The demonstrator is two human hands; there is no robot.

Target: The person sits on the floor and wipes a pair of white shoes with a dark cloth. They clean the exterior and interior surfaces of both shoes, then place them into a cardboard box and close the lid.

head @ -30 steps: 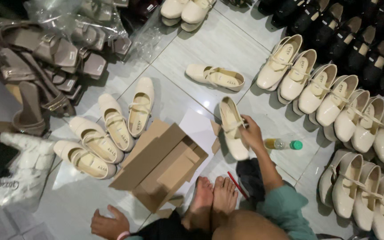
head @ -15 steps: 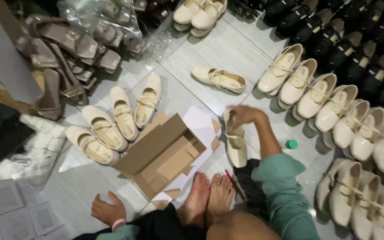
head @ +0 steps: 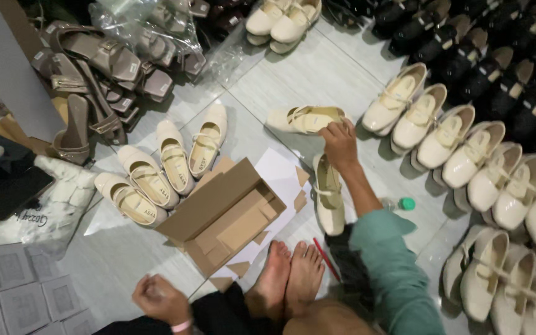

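Nearest, at seven o'clock, the left hand (head: 161, 299) was held curled, empty, beside an open cardboard box (head: 227, 214). Farther, at twelve, the right hand (head: 340, 141) was laid on a cream shoe (head: 305, 119), its fingers pressed upon the heel; a firm lift seemed required.

Landmark: open cardboard box (head: 227, 214) on the tiled floor (head: 293, 74).
Left of box: four cream shoes (head: 162, 167).
Far left, above: taupe sandals (head: 94, 74).
Right of box: green-capped bottle (head: 401, 203); rows of cream shoes (head: 466, 155).
Upper right: black shoes (head: 497, 56).
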